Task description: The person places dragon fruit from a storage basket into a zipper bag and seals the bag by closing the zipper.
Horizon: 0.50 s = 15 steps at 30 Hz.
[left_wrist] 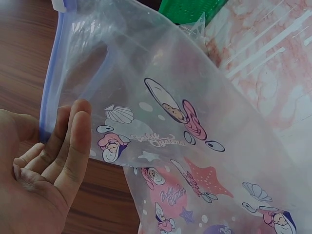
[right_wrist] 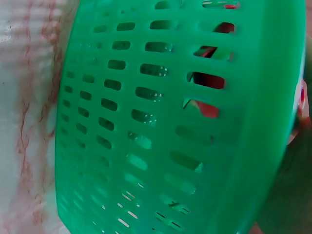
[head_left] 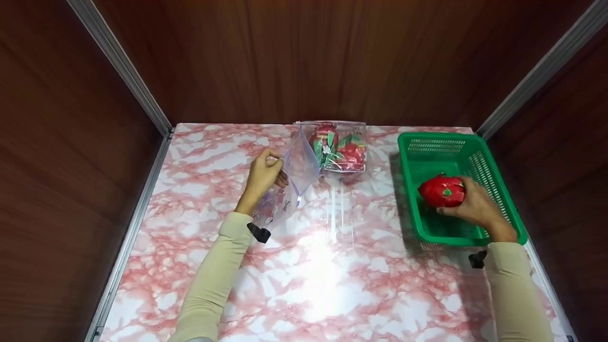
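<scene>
My left hand (head_left: 262, 176) pinches the zip edge of a clear plastic zip bag (head_left: 302, 166), and the mouth of the bag gapes. In the left wrist view the bag (left_wrist: 204, 131) shows a lilac zip strip and printed shells, starfish and little figures. On the right, a red dragon fruit (head_left: 441, 191) with green scale tips is gripped by my right hand (head_left: 476, 205), within the outline of a green plastic basket (head_left: 409, 187). Through the slots of the basket wall (right_wrist: 243, 122), bits of red and green show in the right wrist view.
At the back of the marbled table (head_left: 285, 285), a second clear bag (head_left: 358, 128) holds two red and green items. It lies right beside the gaping bag. Dark wood panels (head_left: 304, 61) with metal corner strips enclose the table at the back and both sides.
</scene>
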### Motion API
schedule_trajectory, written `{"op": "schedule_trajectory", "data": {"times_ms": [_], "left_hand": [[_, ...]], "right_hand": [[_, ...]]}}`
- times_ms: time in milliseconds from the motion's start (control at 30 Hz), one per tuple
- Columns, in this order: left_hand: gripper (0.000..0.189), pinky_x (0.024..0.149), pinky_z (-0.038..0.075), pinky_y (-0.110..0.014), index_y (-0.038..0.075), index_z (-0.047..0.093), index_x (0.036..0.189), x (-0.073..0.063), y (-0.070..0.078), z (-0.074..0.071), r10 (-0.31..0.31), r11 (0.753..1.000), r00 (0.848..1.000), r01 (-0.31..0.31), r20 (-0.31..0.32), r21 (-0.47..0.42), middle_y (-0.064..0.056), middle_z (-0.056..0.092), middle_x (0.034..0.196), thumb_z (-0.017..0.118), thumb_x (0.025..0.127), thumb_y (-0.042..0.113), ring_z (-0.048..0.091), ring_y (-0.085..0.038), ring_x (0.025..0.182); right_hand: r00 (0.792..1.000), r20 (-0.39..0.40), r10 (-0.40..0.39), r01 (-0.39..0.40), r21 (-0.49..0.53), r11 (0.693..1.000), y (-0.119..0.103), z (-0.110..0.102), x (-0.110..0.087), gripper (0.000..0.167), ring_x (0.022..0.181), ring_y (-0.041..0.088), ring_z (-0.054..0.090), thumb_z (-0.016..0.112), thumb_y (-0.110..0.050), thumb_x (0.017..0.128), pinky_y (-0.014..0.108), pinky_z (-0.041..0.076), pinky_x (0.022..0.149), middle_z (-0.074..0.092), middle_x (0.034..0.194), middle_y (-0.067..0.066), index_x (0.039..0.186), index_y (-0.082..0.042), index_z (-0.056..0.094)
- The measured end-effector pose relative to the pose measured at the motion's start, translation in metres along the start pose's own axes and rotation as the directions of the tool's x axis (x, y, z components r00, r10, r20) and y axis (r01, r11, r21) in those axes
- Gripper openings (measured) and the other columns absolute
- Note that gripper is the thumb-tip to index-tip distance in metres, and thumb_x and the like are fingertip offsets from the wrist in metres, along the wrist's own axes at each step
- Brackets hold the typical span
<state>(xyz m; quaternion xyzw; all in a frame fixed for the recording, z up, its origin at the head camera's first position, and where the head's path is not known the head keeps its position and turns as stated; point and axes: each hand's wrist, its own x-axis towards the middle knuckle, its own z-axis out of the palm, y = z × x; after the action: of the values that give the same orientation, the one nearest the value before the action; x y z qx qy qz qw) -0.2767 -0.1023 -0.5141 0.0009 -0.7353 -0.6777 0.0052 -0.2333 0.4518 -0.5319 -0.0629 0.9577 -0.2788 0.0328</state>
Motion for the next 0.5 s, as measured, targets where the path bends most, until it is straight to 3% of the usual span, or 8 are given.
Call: {"op": "schedule_trajectory", "data": {"times_ms": [167,300,500], "left_hand": [[0.016,0.059,0.064,-0.059,-0.004,0.058,0.116,-0.0002,-0.0007,-0.0004,0.004,1.000,1.000,-0.004,0.007,0.006,-0.008,0.068,0.062,0.054,0.104,0.005,0.068,-0.018,0.047],[0.017,0.061,0.064,-0.061,-0.005,0.058,0.117,-0.0008,-0.0006,-0.0004,0.008,1.000,1.000,-0.008,0.010,0.009,-0.008,0.068,0.062,0.054,0.104,0.006,0.068,-0.018,0.047],[0.016,0.050,0.064,-0.040,-0.003,0.059,0.117,-0.0014,-0.0004,-0.0005,0.012,1.000,1.000,-0.012,0.009,0.007,-0.007,0.069,0.063,0.055,0.104,0.006,0.068,-0.017,0.047]], "right_hand": [[1.000,-0.008,0.023,-0.023,-0.022,1.000,-0.0025,-0.0011,0.0006,0.098,0.131,0.056,0.041,0.091,-0.040,0.083,0.081,0.045,0.101,0.045,0.145,0.035,0.153,0.000,0.036],[0.999,-0.024,0.024,-0.024,-0.012,1.000,-0.0042,-0.0026,0.0005,0.098,0.128,0.055,0.045,0.090,-0.042,0.084,0.081,0.046,0.101,0.044,0.143,0.035,0.154,-0.001,0.035],[0.999,-0.029,0.019,-0.019,0.005,1.000,-0.0077,-0.0038,0.0000,0.099,0.125,0.054,0.049,0.088,-0.044,0.085,0.080,0.048,0.100,0.044,0.142,0.035,0.155,-0.002,0.033]]}}
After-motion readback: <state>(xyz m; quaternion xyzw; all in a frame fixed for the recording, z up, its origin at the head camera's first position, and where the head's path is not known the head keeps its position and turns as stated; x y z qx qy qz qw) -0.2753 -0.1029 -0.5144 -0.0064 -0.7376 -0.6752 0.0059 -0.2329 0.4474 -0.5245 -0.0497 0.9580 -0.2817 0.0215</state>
